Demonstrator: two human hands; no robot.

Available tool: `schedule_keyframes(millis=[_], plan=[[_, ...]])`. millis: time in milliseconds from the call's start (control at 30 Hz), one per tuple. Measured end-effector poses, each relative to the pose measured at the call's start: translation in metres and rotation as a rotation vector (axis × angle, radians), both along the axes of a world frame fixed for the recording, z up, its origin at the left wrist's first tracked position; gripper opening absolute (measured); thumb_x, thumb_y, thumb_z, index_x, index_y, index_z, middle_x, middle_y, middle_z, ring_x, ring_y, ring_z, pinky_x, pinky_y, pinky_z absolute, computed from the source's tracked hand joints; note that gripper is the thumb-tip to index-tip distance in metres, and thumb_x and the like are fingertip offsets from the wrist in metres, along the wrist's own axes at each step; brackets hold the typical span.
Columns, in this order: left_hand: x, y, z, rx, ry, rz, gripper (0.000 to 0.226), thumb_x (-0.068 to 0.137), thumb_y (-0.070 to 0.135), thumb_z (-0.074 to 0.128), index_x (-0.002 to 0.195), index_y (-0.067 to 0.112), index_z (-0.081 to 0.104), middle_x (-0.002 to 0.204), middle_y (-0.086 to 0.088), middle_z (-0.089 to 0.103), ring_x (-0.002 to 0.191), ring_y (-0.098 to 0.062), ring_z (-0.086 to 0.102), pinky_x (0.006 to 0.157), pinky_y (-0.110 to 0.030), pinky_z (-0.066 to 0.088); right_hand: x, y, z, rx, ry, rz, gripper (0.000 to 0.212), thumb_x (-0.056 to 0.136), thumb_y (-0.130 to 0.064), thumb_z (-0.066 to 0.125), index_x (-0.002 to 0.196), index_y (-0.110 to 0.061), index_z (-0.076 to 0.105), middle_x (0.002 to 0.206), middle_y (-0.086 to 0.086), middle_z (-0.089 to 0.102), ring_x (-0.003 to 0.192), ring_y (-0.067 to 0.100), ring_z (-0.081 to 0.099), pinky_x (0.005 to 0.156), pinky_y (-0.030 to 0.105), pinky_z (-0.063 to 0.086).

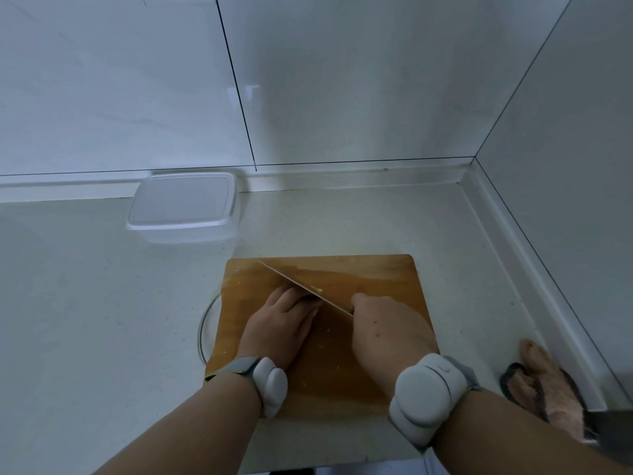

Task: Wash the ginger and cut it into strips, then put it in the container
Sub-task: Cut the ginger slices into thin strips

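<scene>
A wooden cutting board (376, 279) lies on the counter in front of me. My right hand (387, 330) grips the handle of a knife (294, 284), whose blade runs diagonally up and to the left across the board. My left hand (281, 323) rests on the board with fingers curled down against the blade's left side; the ginger under them is hidden. A small pale ginger bit (318, 290) clings to the blade, and tiny scraps lie on the board. A clear plastic container (183, 207) stands at the back left by the wall.
A pink and grey cloth (548, 385) lies at the right by the counter's raised edge. A thin curved rim (202, 332) shows at the board's left side. Tiled walls meet in a corner at the back right. Grey bands sit on both wrists.
</scene>
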State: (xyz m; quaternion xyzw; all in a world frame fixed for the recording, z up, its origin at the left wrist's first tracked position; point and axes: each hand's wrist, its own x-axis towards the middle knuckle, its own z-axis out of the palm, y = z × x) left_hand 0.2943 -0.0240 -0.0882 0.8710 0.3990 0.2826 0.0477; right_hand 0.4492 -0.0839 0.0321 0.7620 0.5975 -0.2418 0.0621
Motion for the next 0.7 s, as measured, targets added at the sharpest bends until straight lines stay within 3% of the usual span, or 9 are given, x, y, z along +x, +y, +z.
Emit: schedule_keyframes(millis=[233,433,700], plan=[[0.001,0.0,0.002,0.003,-0.003,-0.018,0.027,0.091,0.029,0.051,0.103,0.016,0.072,0.109,-0.001,0.065,0.102,-0.017,0.055,0.069,-0.024,0.053,-0.004,0.01,-0.019,0.043,0.033,-0.015,0.026,0.099,-0.009,0.042,0.12,-0.02,0.053,0.083,-0.002,0.053,0.077,0.017,0.059,0.074,0.031,0.053],[0.0,0.001,0.0,-0.016,-0.02,-0.011,0.027,0.091,0.03,0.051,0.103,0.014,0.07,0.108,-0.002,0.064,0.101,-0.019,0.055,0.063,-0.028,0.056,-0.005,0.013,-0.027,0.06,0.029,-0.009,0.03,0.099,-0.008,0.042,0.123,-0.022,0.051,0.081,-0.003,0.053,0.073,0.017,0.058,0.07,0.031,0.053],[-0.001,0.0,0.0,-0.001,-0.018,-0.02,0.028,0.093,0.031,0.05,0.102,0.016,0.072,0.109,0.0,0.065,0.102,-0.017,0.054,0.065,-0.029,0.055,0.001,0.013,-0.02,0.07,0.038,-0.016,0.022,0.099,-0.013,0.042,0.107,-0.021,0.06,0.085,-0.001,0.062,0.072,0.016,0.06,0.064,0.028,0.051]])
